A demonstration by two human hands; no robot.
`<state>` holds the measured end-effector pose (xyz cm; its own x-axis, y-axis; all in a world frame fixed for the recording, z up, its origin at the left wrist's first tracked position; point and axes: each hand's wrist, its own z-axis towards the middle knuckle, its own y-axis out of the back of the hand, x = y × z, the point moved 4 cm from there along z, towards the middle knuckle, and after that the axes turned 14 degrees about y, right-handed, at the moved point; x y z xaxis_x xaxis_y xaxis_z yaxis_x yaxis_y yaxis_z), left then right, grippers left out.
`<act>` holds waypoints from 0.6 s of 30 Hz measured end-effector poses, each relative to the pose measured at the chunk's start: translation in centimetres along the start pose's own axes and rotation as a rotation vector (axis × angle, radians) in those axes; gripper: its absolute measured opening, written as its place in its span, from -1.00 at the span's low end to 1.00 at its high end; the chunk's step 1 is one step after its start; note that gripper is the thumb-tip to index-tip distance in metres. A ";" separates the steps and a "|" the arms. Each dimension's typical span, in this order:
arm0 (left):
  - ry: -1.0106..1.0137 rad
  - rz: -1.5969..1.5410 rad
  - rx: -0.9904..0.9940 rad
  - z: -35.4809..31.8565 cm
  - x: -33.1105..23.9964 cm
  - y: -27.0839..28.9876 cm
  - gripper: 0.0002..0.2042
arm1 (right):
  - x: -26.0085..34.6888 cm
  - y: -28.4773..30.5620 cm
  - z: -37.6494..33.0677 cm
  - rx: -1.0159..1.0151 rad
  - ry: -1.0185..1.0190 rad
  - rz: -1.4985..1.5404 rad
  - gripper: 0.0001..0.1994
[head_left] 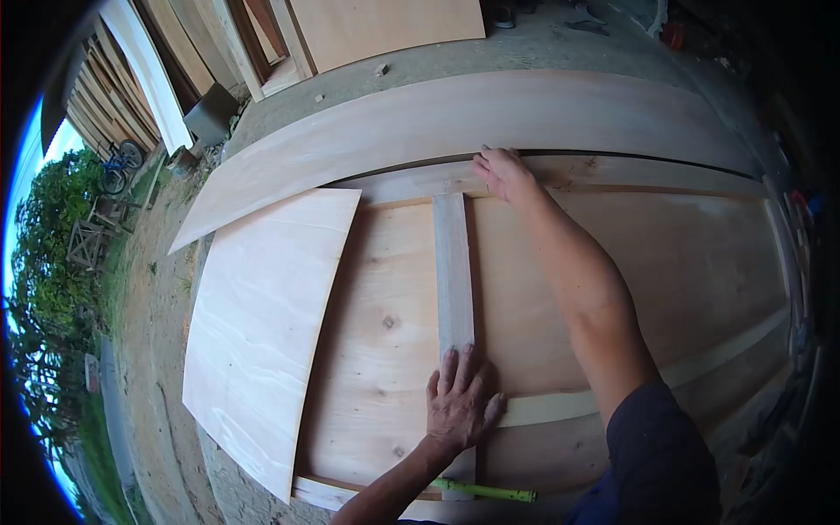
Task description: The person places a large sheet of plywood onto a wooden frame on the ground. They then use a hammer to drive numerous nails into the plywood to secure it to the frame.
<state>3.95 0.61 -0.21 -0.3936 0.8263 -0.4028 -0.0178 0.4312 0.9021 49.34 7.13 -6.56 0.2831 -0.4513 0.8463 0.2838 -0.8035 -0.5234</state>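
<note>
On the big plywood panel (612,271) that fills the middle of the view lies a grey wooden slat (453,271), running from the near edge of the panel to the far one. The left hand (459,401) lies flat on the near end of that slat, fingers spread, palm pressing down where the slat meets a pale near rail (560,407) that runs off to the right across the panel. The right hand (501,172) reaches to the far edge of the panel, fingers loosely curled and pressed on the far rail (612,172), just right of where the slat's far end butts against it. Neither hand pinches or grips anything; both simply bear down on wood.

Left of the panel a thin pale sheet (262,332) lies partly over its edge, and beyond the far rail a long bowed sheet (455,122) lies on the concrete floor. A yellow-green tool (486,492), partly hidden by the left forearm, lies at the panel's near edge.

As far as it shows, the frame pieces are laid out: both rails and the slat sit in place on the panel. No nails, screws or glue are visible at the joints, so fixing seems yet to come, and the loose sheets are not yet laid over the frame.
</note>
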 end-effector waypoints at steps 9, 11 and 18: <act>0.013 0.020 -0.028 0.1 1.5 0.5 -0.36 | -3.0 -17.1 -19.2 0.674 -0.129 -0.674 -0.60; 0.015 -0.010 -0.048 0.1 1.0 0.5 -0.34 | -4.9 -18.1 -26.5 0.989 -0.185 -0.710 -0.45; -0.083 -0.060 -0.115 0.7 2.4 -1.1 -0.38 | -12.1 -23.6 -40.5 1.329 -0.498 -0.634 -0.36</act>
<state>3.70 2.34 -2.30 -0.3110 0.8295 -0.4638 -0.1466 0.4403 0.8858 2.09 15.85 -0.44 -0.0048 0.2031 0.9791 0.9734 0.2251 -0.0419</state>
